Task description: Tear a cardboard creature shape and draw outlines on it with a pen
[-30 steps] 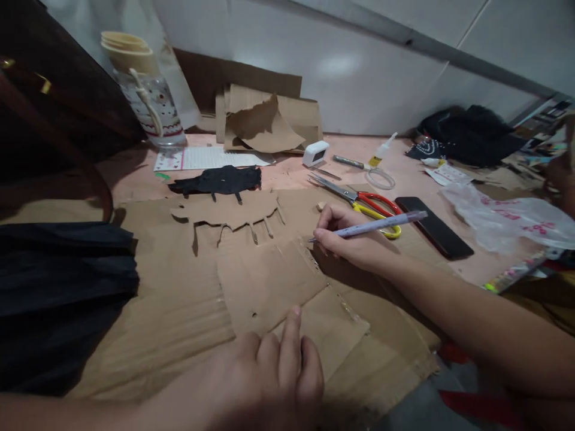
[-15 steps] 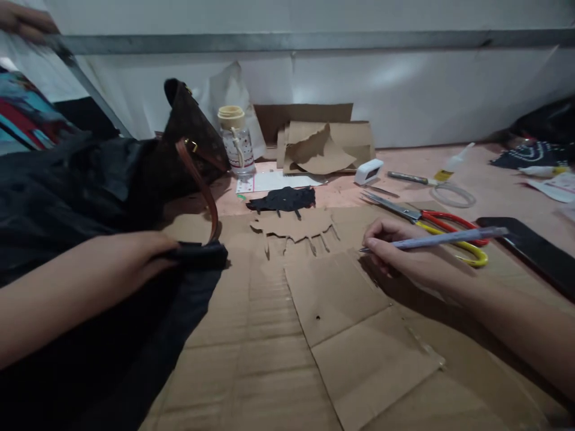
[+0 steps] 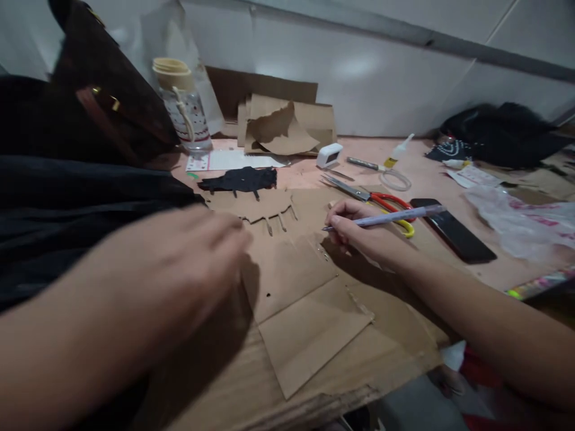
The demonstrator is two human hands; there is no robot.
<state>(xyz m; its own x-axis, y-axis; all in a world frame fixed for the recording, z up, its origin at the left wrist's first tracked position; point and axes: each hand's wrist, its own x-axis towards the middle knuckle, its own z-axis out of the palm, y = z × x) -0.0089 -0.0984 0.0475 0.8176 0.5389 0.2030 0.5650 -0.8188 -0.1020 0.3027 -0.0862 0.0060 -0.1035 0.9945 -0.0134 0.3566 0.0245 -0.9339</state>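
Note:
A pale translucent pen is gripped in my right hand, its tip close to the top corner of a creased cardboard piece. My left hand, smeared by motion, hovers at the left over the cardboard; what its fingers do is unclear. A cut-out shape with thin legs lies just beyond it, partly hidden by that hand. Past this is a similar black cut-out. Red-and-yellow-handled scissors lie open behind my right hand.
Dark fabric and a brown bag fill the left. Behind stand a bottle and folded cardboard. A white device, glue bottle, phone and plastic bag are on the right.
My left hand has let go of the black fabric and moved right, over the cardboard. My right hand still holds the pen. The view has turned right and tilted.

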